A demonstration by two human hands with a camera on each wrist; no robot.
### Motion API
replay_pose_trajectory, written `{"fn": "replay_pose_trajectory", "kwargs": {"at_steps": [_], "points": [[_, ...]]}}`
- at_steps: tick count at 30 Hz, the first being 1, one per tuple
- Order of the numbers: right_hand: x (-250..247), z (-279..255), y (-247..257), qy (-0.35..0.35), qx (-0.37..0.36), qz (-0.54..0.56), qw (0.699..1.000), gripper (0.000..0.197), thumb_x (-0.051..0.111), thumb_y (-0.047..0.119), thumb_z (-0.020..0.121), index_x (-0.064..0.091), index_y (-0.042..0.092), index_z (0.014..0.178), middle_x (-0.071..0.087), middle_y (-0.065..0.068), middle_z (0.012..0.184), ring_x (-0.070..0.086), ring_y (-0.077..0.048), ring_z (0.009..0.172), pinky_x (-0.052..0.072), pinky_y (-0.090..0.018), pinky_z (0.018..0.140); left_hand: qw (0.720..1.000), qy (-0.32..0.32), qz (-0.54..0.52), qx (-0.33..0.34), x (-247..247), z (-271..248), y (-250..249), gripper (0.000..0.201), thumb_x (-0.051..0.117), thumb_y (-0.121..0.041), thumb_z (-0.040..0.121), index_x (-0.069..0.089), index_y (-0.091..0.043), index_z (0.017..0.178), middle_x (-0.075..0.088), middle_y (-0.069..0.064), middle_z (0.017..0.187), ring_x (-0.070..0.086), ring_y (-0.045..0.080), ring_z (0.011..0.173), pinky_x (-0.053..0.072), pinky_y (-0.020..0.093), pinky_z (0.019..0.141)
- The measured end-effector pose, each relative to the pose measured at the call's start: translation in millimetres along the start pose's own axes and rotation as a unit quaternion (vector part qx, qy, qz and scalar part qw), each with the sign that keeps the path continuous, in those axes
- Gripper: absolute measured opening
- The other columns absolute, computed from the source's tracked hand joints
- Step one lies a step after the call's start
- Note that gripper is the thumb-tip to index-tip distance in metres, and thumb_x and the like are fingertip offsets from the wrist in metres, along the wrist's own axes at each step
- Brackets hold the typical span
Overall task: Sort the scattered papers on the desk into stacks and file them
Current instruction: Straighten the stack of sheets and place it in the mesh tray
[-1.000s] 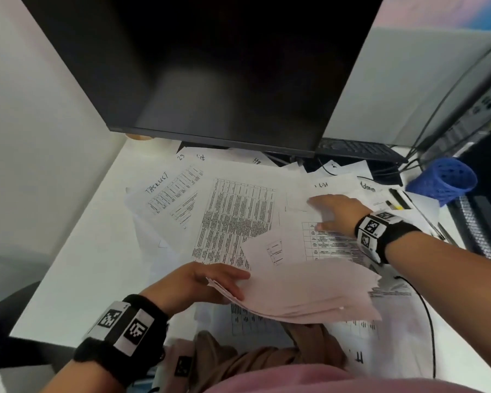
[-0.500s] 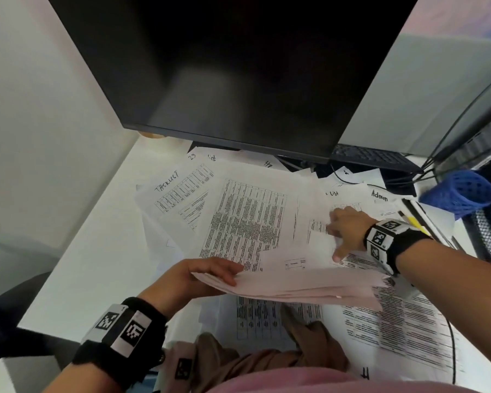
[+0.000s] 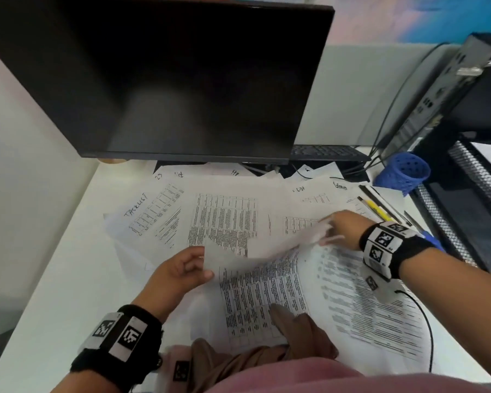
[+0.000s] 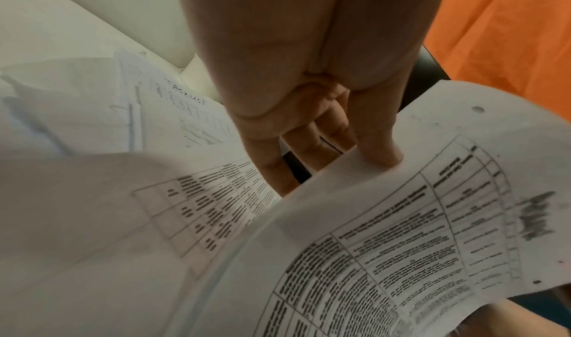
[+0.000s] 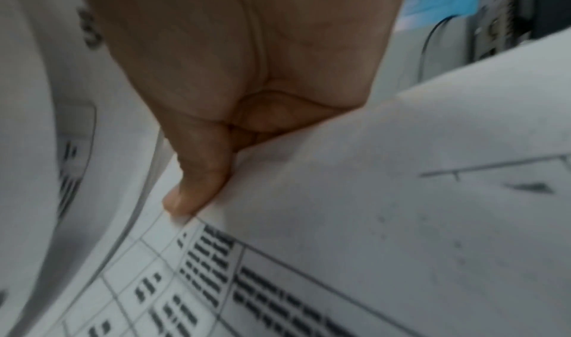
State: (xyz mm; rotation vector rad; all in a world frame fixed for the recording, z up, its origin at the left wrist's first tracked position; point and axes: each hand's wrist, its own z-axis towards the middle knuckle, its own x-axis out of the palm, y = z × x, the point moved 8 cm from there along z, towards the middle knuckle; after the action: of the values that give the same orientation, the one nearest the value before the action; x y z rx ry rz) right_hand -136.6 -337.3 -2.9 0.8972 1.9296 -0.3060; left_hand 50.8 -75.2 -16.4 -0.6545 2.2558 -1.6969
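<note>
Two hands on one lifted sheet (image 3: pixel 267 245): my left hand (image 3: pixel 179 272) pinches its near-left edge, thumb on top and fingers (image 4: pixel 378 152) curled under, and my right hand (image 3: pixel 345 231) pinches the far-right corner, thumb (image 5: pixel 197 183) pressed on the printed face. Sheet hangs raised above the scattered papers (image 3: pixel 219 219), which cover the white table (image 3: pixel 54 279) from the monitor (image 3: pixel 165 80) base to my lap; more printed tables (image 3: pixel 309 293) lie flat under the lifted one. Handling, my read: single sheets are near weightless, floppy and slick against each other; this one already bows between my two grips in the left wrist view. Best hold is at opposite edges or corners, light pinch, enough tension to keep it flat; squeezing harder would likely crease it. Sliding a sheet off the pile probably drags its neighbours, so lift clear first. Pose: left forearm comes in from bottom left, wrist low, palm turned inward. Right forearm reaches across from the right, wrist bent down, hand close to the pens (image 3: pixel 377 207) and well short of the blue pen cup (image 3: pixel 403 173). No sorted stack visible yet, so the job looks early.
</note>
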Motion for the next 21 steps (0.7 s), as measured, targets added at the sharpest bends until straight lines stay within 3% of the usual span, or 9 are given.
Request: {"fn": "replay_pose_trajectory", "kwargs": {"at_steps": [4,7,10,12,14,15,17,18,21], "points": [[-46,-24,-18,-0.135,0.040,0.102,0.985,0.037,0.057,0.036,0.091,0.061,0.014,0.120,0.062,-0.003,0.119,0.058,-0.024,0.109,0.042,-0.034,0.095,0.999,-0.014,-0.021,0.030,-1,8,-22,0.035,0.075,-0.029,0.061,0.074,-0.018,0.094,0.074,0.011,0.097,0.069,0.025,0.091,0.053,0.039,0.086],[-66,-40,-30,-0.235,0.008,0.221,0.946,0.037,0.056,0.037,0.090,0.064,0.002,0.098,0.068,-0.016,0.098,0.063,-0.031,0.093,0.050,-0.040,0.085,0.993,-0.026,-0.107,0.035,-6,17,-33,0.064,0.091,-0.033,0.048,0.066,-0.008,0.101,0.074,0.010,0.099,0.069,0.025,0.091,0.057,0.038,0.082],[-66,-58,-28,-0.262,-0.019,0.388,0.883,0.019,0.056,0.026,0.092,0.063,0.019,0.076,0.068,0.012,0.070,0.061,0.004,0.067,0.046,-0.017,0.065,0.985,-0.016,-0.171,0.032,-7,21,-44,0.084,0.094,-0.042,0.039,0.063,-0.008,0.110,0.072,0.011,0.108,0.069,0.023,0.097,0.058,0.041,0.084],[-54,-62,-25,-0.253,-0.039,0.511,0.821,0.014,0.058,0.025,0.091,0.063,0.018,0.080,0.068,0.019,0.066,0.061,0.009,0.063,0.046,-0.009,0.065,0.979,-0.021,-0.200,0.030,-8,23,-45,0.079,0.092,-0.038,0.045,0.063,-0.009,0.112,0.070,0.012,0.112,0.068,0.023,0.100,0.056,0.044,0.087],[-41,-62,-25,-0.243,-0.033,0.596,0.765,0.037,0.066,0.044,0.081,0.059,0.007,0.084,0.067,0.006,0.072,0.062,-0.009,0.068,0.048,-0.024,0.069,0.970,-0.043,-0.237,0.024,-8,25,-44,0.062,0.084,-0.028,0.058,0.063,-0.008,0.112,0.068,0.012,0.113,0.066,0.024,0.103,0.053,0.045,0.090],[-35,-63,-24,-0.241,-0.031,0.633,0.735,0.037,0.065,0.042,0.082,0.056,0.007,0.082,0.065,0.002,0.068,0.060,-0.012,0.063,0.048,-0.028,0.066,0.965,-0.056,-0.254,0.023,-8,26,-44,0.049,0.076,-0.022,0.066,0.062,-0.009,0.110,0.068,0.011,0.112,0.064,0.023,0.103,0.052,0.045,0.091],[-25,-63,-15,-0.217,-0.036,0.704,0.675,0.016,0.051,0.017,0.095,0.055,0.009,0.081,0.068,0.004,0.063,0.063,-0.007,0.056,0.051,-0.025,0.056,0.957,-0.074,-0.280,0.024,-5,28,-47,0.030,0.062,-0.016,0.075,0.062,-0.009,0.105,0.069,0.009,0.108,0.063,0.022,0.103,0.051,0.043,0.092],[-18,-61,-12,-0.198,-0.033,0.731,0.652,0.017,0.045,0.009,0.096,0.057,0.010,0.085,0.071,0.003,0.067,0.066,-0.007,0.060,0.054,-0.023,0.056,0.954,-0.078,-0.288,0.025,-3,29,-48,0.028,0.061,-0.016,0.076,0.062,-0.010,0.104,0.069,0.009,0.107,0.063,0.021,0.102,0.051,0.043,0.092],[-5,-60,11,-0.147,-0.035,0.754,0.639,0.017,0.047,0.005,0.094,0.063,0.009,0.096,0.074,-0.005,0.080,0.070,-0.014,0.068,0.057,-0.025,0.060,0.953,-0.077,-0.292,0.015,8,32,-49,0.018,0.052,-0.012,0.089,0.060,-0.012,0.105,0.068,0.009,0.109,0.064,0.020,0.102,0.052,0.040,0.092]]}}
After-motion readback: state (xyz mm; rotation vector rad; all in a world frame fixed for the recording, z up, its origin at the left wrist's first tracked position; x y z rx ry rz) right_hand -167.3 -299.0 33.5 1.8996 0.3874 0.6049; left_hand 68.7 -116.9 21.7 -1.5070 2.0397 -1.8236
